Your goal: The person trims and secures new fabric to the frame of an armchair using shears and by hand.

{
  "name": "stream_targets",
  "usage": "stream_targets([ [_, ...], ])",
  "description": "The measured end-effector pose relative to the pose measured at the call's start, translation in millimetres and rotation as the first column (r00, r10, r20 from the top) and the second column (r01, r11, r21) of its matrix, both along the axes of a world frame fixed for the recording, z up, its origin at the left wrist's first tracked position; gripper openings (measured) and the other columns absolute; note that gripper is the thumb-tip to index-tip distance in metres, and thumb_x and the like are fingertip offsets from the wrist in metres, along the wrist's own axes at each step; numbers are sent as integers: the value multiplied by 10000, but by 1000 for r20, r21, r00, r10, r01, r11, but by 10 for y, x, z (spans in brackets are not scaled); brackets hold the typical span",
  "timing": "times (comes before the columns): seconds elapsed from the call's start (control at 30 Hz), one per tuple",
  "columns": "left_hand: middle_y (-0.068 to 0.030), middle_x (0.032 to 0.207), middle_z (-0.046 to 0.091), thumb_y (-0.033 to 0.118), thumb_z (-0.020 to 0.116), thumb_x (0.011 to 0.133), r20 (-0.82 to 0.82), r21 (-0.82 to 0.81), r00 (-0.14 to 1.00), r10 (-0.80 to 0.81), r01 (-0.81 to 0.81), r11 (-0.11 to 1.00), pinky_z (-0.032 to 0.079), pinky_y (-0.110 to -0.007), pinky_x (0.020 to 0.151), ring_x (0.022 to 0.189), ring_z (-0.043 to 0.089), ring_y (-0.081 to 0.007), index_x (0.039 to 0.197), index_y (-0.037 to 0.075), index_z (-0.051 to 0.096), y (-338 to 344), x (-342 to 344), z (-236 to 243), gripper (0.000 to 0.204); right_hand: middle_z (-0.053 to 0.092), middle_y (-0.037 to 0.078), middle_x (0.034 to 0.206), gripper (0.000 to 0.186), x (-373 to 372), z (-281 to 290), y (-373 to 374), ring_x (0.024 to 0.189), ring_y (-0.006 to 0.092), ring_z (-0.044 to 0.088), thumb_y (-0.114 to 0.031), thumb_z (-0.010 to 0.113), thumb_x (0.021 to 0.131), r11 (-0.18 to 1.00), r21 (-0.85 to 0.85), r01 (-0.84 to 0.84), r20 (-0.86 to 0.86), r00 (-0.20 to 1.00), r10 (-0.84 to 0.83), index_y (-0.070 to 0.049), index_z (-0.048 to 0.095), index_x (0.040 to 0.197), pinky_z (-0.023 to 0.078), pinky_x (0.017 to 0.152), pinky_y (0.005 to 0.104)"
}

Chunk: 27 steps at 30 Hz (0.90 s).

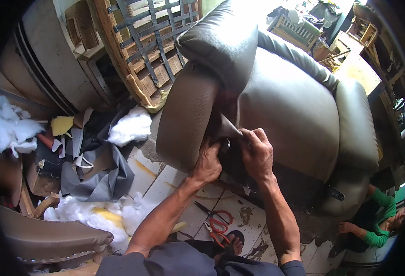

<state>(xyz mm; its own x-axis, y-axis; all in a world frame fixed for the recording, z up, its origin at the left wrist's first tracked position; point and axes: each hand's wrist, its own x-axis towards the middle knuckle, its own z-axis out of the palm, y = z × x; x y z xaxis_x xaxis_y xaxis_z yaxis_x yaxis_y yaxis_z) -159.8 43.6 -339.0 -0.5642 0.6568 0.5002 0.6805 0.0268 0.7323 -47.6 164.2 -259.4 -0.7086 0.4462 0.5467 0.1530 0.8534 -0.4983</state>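
A grey-brown padded leather-like seat (pixel 287 110) fills the centre, with an armrest (pixel 184 117) on its left and a top cushion (pixel 218 39). In the gap beside the armrest, my right hand (pixel 257 152) is closed on a loose flap of upholstery (pixel 227 126). My left hand (pixel 207 161) is beside it at the armrest's inner edge, fingers bent into the gap around the flap's lower part; their tips are hidden. A small dark piece (pixel 225 146) shows between my hands, too small to name. Red-handled scissors (pixel 218 223) and a second red-handled tool (pixel 214 233) lie on the tiles below.
White stuffing (pixel 11 124), vinyl scraps (pixel 96 175) and a padded panel (pixel 50 234) lie at left. A webbed wooden frame (pixel 145 50) stands behind. Stacked furniture (pixel 294 30) fills the back right. A green-sleeved co-worker (pixel 379 234) is low at the right edge, by the seat.
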Motion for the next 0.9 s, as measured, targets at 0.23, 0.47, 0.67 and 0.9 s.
stream_targets([
  [0.23,-314,1207,595,-25,542,892,125,-346,982,142,-91,934,476,-538,976,1145,582,-486,1255,-54,589,55,103,86,368,626,142,969,277,13,-21,-10,814,338,691,-18,692,884,1000,-1,-2,6,1000,2,-65,691,1157,571,709,429],
  [0.47,-271,1295,597,-106,488,863,86,-91,996,7,0,996,497,-427,1031,1210,599,-413,1362,-52,531,-50,-35,213,503,610,131,933,240,134,23,1,773,323,680,-8,658,914,986,110,128,-148,983,-111,-55,687,1147,559,671,420],
  [0.67,-84,1546,410,-184,417,756,738,441,485,-469,181,879,257,-321,1229,1454,393,-210,1477,-48,448,7,-21,546,735,657,178,976,207,204,-64,306,820,344,697,-40,627,945,978,-55,203,-115,971,-208,-23,691,1141,573,749,434],
  [0.9,-152,1530,488,155,443,896,704,626,256,-663,217,749,298,-404,1221,1417,450,-264,1479,-102,429,-70,-22,918,638,709,200,1008,208,208,-188,420,900,351,713,-71,609,956,955,-155,253,-227,932,-283,-5,711,1124,569,825,432],
])
